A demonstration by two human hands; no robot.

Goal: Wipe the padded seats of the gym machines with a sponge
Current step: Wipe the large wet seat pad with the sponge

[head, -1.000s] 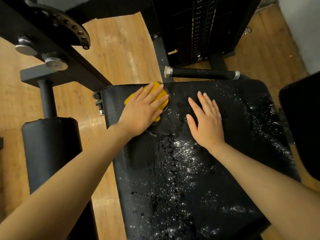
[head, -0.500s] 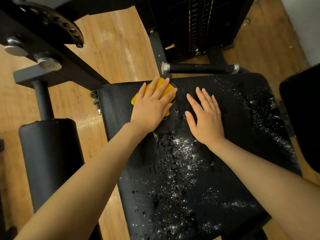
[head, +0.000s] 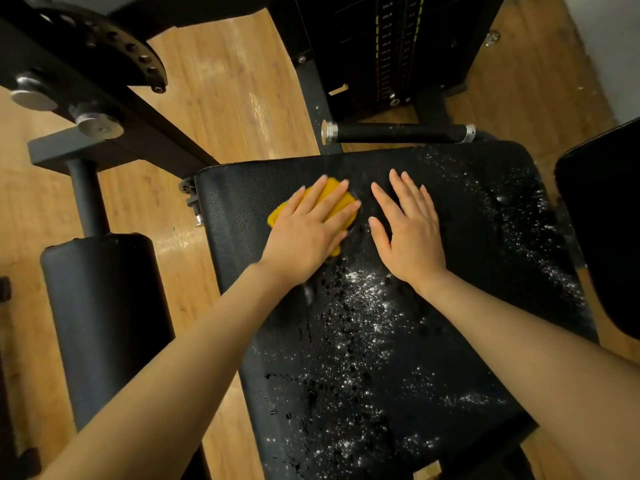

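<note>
Head view: left hand flat, fingers straight, pressing yellow sponge onto padded seat near its far edge, left of centre. Right hand flat on seat just beside it, holding nothing. White specks and droplets cover seat.

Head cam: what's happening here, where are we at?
A person is wiping a black padded gym seat. The left hand presses a yellow sponge flat near the seat's far edge; the right hand rests flat beside it. White specks and droplets cover the middle and right of the seat, so most of it is not yet wiped.
</note>
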